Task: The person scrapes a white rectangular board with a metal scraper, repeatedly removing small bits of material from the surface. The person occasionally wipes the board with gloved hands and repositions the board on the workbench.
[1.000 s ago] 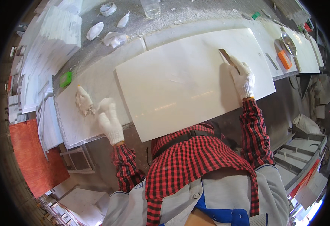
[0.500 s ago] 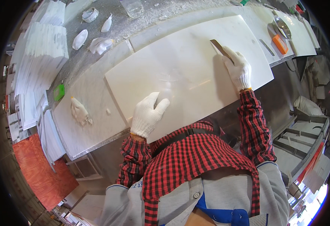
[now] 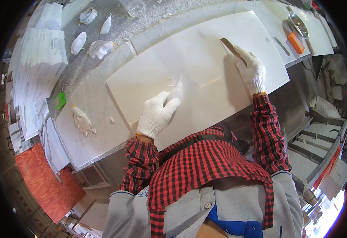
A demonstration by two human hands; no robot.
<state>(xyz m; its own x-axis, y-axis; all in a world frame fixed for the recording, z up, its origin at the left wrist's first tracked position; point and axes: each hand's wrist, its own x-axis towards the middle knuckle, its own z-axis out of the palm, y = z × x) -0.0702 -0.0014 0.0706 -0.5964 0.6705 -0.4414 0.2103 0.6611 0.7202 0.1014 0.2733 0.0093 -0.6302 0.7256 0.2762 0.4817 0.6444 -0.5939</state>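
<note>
A large white, polished stone slab lies flat in front of me. My left hand, in a white knit glove, is curled over its near-left part. Its thumb and forefinger close around a translucent squeeze bottle, whose thin nozzle points away over the slab. Faint streaks mark the surface beside the nozzle. Toward the slab's right side, my gloved right hand grips a flat, dark metal scraper blade. The blade sticks out up and to the left, above its own shadow.
White bottles and a crumpled glove lie on the dusty grey bench behind. At the left stand stacked white slabs, a green box and another glove. A metal bowl and an orange box sit at the right.
The bottle's nozzle now shows more clearly beyond my left fingers, and that hand has shifted slightly away from me. My right hand keeps the scraper blade in almost the same place.
</note>
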